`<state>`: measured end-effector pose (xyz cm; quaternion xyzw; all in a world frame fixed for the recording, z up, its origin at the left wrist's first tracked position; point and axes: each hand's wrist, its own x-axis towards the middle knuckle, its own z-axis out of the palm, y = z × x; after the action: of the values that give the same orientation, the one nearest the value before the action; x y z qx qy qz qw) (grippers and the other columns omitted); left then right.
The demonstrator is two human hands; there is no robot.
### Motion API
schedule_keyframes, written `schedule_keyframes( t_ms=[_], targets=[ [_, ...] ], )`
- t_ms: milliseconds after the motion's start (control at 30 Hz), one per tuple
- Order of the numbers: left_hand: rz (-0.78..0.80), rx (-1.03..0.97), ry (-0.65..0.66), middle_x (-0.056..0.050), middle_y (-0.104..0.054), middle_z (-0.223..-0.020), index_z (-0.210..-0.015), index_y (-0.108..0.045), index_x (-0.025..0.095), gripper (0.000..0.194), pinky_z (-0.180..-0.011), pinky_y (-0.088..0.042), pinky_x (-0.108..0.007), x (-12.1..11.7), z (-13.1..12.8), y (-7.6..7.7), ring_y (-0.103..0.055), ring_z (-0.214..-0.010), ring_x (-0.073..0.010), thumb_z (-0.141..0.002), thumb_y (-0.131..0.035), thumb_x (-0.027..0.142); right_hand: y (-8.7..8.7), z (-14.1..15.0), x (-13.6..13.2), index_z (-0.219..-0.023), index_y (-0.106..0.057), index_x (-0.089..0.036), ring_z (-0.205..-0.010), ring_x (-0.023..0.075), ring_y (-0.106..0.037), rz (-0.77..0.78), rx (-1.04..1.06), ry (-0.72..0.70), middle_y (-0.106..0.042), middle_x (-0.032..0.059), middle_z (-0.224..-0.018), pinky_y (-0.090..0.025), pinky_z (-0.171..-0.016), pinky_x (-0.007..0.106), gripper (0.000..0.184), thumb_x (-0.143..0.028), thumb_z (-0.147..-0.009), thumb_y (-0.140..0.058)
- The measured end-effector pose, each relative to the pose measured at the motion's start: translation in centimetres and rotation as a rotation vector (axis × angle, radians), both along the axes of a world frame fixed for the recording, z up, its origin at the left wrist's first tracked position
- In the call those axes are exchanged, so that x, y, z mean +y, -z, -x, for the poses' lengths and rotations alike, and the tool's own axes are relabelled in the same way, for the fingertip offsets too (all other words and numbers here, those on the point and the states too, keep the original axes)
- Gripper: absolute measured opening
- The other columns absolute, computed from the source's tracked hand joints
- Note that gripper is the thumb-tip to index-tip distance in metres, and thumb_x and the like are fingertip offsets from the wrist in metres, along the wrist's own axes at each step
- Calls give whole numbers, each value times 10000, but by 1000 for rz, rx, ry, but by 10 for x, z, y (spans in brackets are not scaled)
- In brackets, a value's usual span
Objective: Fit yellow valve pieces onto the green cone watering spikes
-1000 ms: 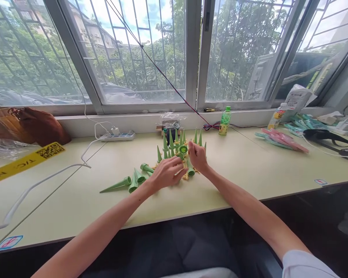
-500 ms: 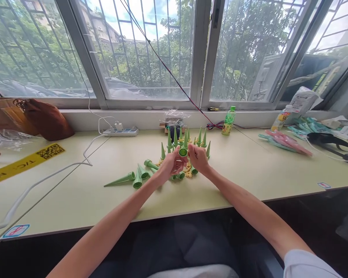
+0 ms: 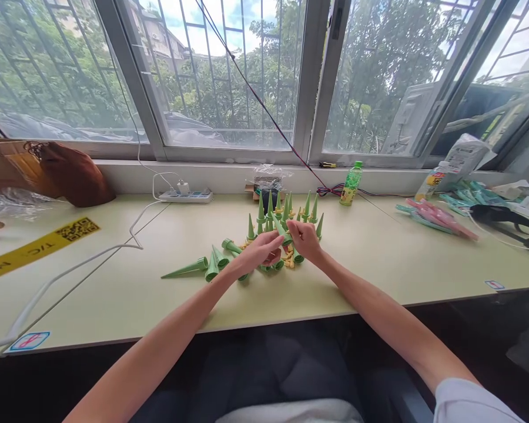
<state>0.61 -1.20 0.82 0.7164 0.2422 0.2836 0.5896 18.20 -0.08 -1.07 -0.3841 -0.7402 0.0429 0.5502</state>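
Observation:
In the middle of the table, my left hand (image 3: 261,251) is closed on a green plastic watering spike (image 3: 283,231), its pointed end up and its wide collar low. My right hand (image 3: 305,238) is closed in a pinch right beside the collar; whatever is in its fingers is hidden. Behind the hands stand several upright green spikes (image 3: 314,209). Small yellow plastic pieces (image 3: 290,260) lie just below my hands. Several loose spikes lie to the left, one of them a long spike (image 3: 187,268) flat on the table.
A green-capped bottle (image 3: 351,184) stands behind on the right, and a power strip (image 3: 186,196) lies at the back left. A white cable (image 3: 134,226) crosses the left side. Pink and teal bundles (image 3: 441,218) lie at the right. The table's front edge is near my forearms.
The spike in my left hand has turned from its open round end facing me to its point upward. My left hand has rotated over; the right stays close beside it. The view has shifted slightly.

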Motion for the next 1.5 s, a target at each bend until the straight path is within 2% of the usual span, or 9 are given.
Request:
schedule_keyframes(
  t_ms=[167,300,433,567,700,867,1067,1233,1500],
  targets=[
    [-278,140,-153,49,-470,-491,-875,-451,196,283,-444,-315,-226,-2,-4,3,-422,-427,-108,-922,-503,470,-1,-1,0,-568,-248,-201,-489,84,-208,13,-17,12,-250,-49,-498,-213,-477,258,551,-557,-983,-314],
    [-480,143,-267,17,-521,-627,-942,-532,186,159,-538,-404,-242,-3,-7,6,-480,-517,-118,-904,-527,340,-3,0,-2,-556,-236,-201,-491,86,-199,41,-46,41,-232,-46,-492,-216,-481,265,584,-609,-971,-278],
    [-559,92,-330,-39,-552,-843,-915,-601,182,140,-552,-414,-236,1,-6,8,-493,-605,-120,-882,-553,309,-4,2,-3,-540,-221,-202,-483,86,-188,47,-45,56,-224,-43,-478,-212,-471,269,599,-618,-969,-260],
    [-606,104,-371,-51,-536,-876,-871,-621,174,135,-541,-425,-236,4,-5,12,-512,-618,-122,-885,-546,286,-3,3,-1,-521,-224,-202,-469,80,-195,46,-28,59,-234,-38,-466,-203,-461,266,616,-626,-966,-267],
    [-496,79,-368,-46,-551,-874,-911,-617,170,152,-495,-444,-234,3,-6,13,-556,-563,-110,-870,-592,315,-1,4,1,-509,-221,-211,-448,81,-214,61,4,77,-210,-38,-452,-195,-453,266,631,-655,-956,-258],
    [-133,-106,-307,-94,-600,-1056,-1147,-548,166,443,-491,-524,-263,1,-9,5,-624,-570,-117,-799,-706,391,1,2,4,-525,-278,-207,-439,85,-272,45,78,131,-318,-31,-449,-241,-474,266,613,-630,-968,-256],
    [209,-270,-182,-47,-631,-861,-1058,-532,152,461,-471,-510,-231,0,-10,-4,-634,-578,-119,-802,-698,496,4,-1,5,-532,-297,-207,-436,93,-307,39,138,152,-353,-27,-446,-253,-475,265,599,-600,-983,-257],
    [291,-218,-111,-35,-652,-754,-907,-463,177,437,-422,-448,-213,-2,-13,-1,-566,-501,-99,-832,-628,575,2,1,2,-550,-315,-209,-435,94,-330,36,104,116,-384,-24,-458,-277,-479,262,577,-588,-984,-270],
    [270,-233,-90,13,-587,-639,-895,-480,168,456,-372,-318,-168,-2,-12,2,-467,-426,-52,-812,-649,583,0,3,-1,-572,-337,-211,-451,95,-323,66,58,35,-399,-22,-473,-279,-469,250,573,-621,-965,-258]
  ],
)
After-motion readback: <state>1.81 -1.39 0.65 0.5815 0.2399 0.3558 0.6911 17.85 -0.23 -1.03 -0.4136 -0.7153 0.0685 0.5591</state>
